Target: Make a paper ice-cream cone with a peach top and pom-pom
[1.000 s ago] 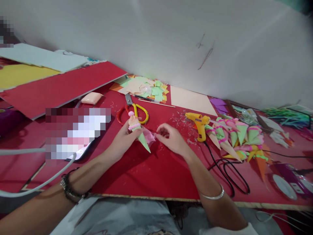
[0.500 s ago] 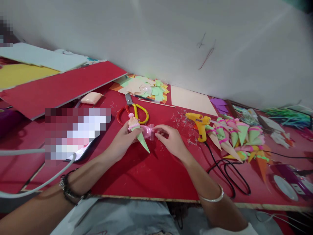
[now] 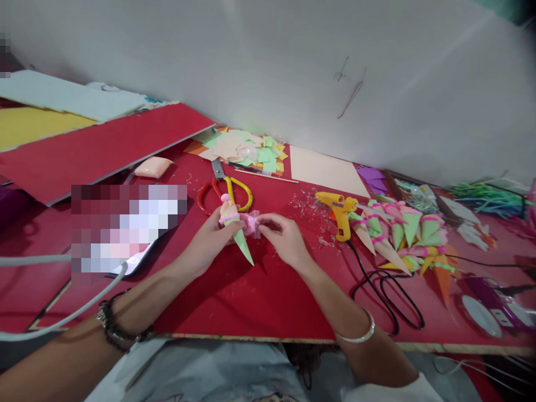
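Note:
My left hand (image 3: 209, 237) is closed around a small craft ice cream cone (image 3: 243, 247), a pale green paper cone with peach and pink soft clay on top and a pink ball at its tip. The cone's point slants down to the right. Beside it, a shiny pink plastic packet (image 3: 252, 224) sticks out from behind the left fingers. My right hand (image 3: 285, 240) pinches the packet's right edge between thumb and fingers. Just behind the cone lie scissors (image 3: 240, 202) with red and yellow handles.
To the right sit a yellow glue gun (image 3: 344, 215) with a black cord and a heap of finished cones (image 3: 412, 229). A phone (image 3: 167, 223) with white cables (image 3: 96, 301) lies left. Paper scraps (image 3: 268, 156), red board (image 3: 125, 142) and a peach packet (image 3: 154, 167) are farther back.
My right hand has come slightly left, and its fingers have closed on the pink packet's edge. The cone stays in my left hand; the whole view has shifted a little.

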The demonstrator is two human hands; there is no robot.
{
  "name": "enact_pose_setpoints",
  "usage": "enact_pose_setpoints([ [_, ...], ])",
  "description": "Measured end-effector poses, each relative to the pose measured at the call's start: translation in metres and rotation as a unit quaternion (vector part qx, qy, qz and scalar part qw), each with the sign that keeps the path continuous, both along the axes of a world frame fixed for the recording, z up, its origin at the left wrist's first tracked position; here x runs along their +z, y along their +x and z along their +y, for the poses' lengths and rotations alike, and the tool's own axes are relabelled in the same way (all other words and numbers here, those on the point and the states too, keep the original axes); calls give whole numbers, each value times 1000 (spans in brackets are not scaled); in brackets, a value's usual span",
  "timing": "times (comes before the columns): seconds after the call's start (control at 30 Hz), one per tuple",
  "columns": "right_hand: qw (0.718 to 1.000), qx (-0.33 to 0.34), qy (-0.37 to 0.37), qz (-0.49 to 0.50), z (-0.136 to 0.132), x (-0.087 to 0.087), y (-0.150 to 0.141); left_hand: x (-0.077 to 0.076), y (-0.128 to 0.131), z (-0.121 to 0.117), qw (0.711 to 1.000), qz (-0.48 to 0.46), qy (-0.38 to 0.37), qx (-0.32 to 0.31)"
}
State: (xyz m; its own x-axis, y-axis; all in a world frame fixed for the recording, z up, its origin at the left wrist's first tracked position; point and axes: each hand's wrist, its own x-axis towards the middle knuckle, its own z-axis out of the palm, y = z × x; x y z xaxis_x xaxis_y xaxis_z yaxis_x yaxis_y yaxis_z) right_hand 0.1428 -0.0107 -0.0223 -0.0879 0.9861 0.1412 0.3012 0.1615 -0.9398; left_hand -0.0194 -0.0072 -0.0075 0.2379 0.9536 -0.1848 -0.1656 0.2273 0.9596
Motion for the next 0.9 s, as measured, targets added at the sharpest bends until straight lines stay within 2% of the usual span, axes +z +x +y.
enact_pose_setpoints([
  [0.27, 998, -10, -1, -57, 2, -2, -1, -5, -1, 1, 998, 56, 13, -21],
  [0.4, 994, 7, 23, -104, 2, -1, -1, -6, -2, 2, 996, 79, 18, -25],
  [0.57, 970, 3, 82, -228, 2, 0, -1, -2, -1, 1, 995, 91, 19, -23],
  [0.67, 963, 0, 91, -255, 1, 0, -2, 0, -1, 0, 996, 90, 17, -22],
  [0.77, 972, -5, 82, -219, 1, 0, -1, 0, 0, 1, 996, 88, 20, -26],
  [0.9, 997, -49, 30, -61, 6, 2, 5, -3, 1, 3, 992, 122, 29, -25],
])
